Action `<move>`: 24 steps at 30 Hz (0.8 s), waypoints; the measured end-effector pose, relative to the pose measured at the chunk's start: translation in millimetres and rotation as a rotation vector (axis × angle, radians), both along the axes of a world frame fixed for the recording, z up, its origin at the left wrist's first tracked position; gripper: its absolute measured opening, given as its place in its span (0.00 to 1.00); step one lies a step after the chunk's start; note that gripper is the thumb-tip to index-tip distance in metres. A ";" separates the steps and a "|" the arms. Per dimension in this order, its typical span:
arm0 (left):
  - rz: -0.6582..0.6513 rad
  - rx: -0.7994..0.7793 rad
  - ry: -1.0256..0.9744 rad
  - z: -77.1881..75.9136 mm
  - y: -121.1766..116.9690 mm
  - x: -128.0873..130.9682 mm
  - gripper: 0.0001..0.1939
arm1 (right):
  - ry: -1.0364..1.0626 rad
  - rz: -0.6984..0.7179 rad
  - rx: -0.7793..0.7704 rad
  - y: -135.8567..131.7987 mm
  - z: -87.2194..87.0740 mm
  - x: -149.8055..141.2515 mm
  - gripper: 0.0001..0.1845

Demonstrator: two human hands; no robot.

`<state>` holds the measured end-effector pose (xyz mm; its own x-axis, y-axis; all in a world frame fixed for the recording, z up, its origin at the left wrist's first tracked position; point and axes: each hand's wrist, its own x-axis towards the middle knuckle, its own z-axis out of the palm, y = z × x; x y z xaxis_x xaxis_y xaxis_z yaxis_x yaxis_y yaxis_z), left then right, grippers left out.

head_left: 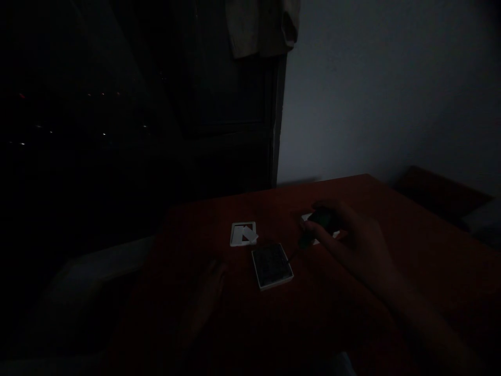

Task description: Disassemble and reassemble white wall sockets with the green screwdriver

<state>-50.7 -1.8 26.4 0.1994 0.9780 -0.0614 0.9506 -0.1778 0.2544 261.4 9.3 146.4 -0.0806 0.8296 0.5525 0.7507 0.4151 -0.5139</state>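
The light is very dim. My right hand (352,230) is closed around the green handle of a screwdriver (321,216). Its thin shaft slants down to the left, with the tip at the right edge of a square wall switch body (272,265). That body has a dark face and a white rim, and lies on the table. On the tabletop to its left rests my left hand (211,284), apart from the switch, holding nothing I can see; its fingers look loosely spread, though shadow blurs them.
Behind the switch body lies a white switch frame (231,237) with white rocker pieces (250,234) in it. Another white piece (306,216) is partly hidden behind my right hand. The reddish table (371,203) meets a pale wall (376,104); a dark window (97,115) stands left.
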 end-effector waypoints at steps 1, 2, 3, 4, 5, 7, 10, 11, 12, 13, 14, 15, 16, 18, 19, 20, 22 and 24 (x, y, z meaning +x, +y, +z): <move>-0.011 0.016 0.003 -0.8 0.3 0.9 0.16 | -0.001 0.001 -0.005 -0.1 0.0 0.0 0.16; -0.020 0.030 0.006 -1.1 0.3 1.4 0.16 | 0.002 0.002 -0.009 -0.4 0.2 0.0 0.16; -0.028 0.036 0.005 -0.9 0.2 1.8 0.16 | 0.007 0.004 -0.014 -0.6 0.3 0.1 0.16; -0.036 0.034 -0.007 -0.2 0.0 2.1 0.15 | 0.013 0.007 -0.018 -0.9 0.5 0.2 0.17; -0.044 0.030 -0.029 1.0 -0.1 2.4 0.14 | 0.020 0.008 -0.021 -1.1 0.6 0.3 0.17; -0.053 0.044 -0.102 3.8 -0.2 3.5 0.12 | 0.024 0.010 -0.019 -1.1 0.7 0.6 0.16; -0.060 0.106 -0.223 5.7 0.2 5.7 0.09 | 0.019 0.019 -0.016 -0.8 0.1 1.3 0.16; -0.057 0.127 -0.255 5.2 0.4 6.4 0.09 | 0.021 0.021 -0.018 -0.7 -0.2 1.4 0.16; -0.059 0.138 -0.282 4.1 0.6 6.9 0.09 | 0.023 0.025 -0.022 -0.7 -0.4 1.4 0.17; -0.066 0.138 -0.304 2.6 0.9 7.4 0.10 | 0.025 0.027 -0.025 -0.7 -0.6 1.4 0.17; -0.073 0.129 -0.320 0.8 1.2 7.8 0.10 | 0.028 0.029 -0.026 -0.7 -0.6 1.3 0.17; -0.076 0.120 -0.331 -1.2 1.6 8.1 0.10 | 0.028 0.031 -0.027 -0.7 -0.6 1.2 0.16; -0.078 0.107 -0.337 -3.0 1.9 8.4 0.11 | 0.027 0.032 -0.026 -0.7 -0.4 1.0 0.16; -0.073 0.085 -0.341 -5.7 2.2 9.1 0.10 | 0.023 0.031 -0.021 -0.7 0.0 0.8 0.17; -0.062 0.079 -0.342 -6.4 2.2 9.7 0.10 | 0.020 0.030 -0.019 -0.6 0.2 0.8 0.16; -0.046 0.069 -0.343 -6.5 2.1 10.4 0.09 | 0.015 0.032 -0.017 -0.5 0.4 0.7 0.16; -0.007 0.032 -0.344 -5.4 1.8 12.3 0.08 | 0.009 0.037 -0.012 -0.3 0.6 0.8 0.17; 0.016 0.001 -0.343 -3.5 1.5 14.5 0.08 | 0.008 0.044 -0.019 -0.2 0.8 0.7 0.17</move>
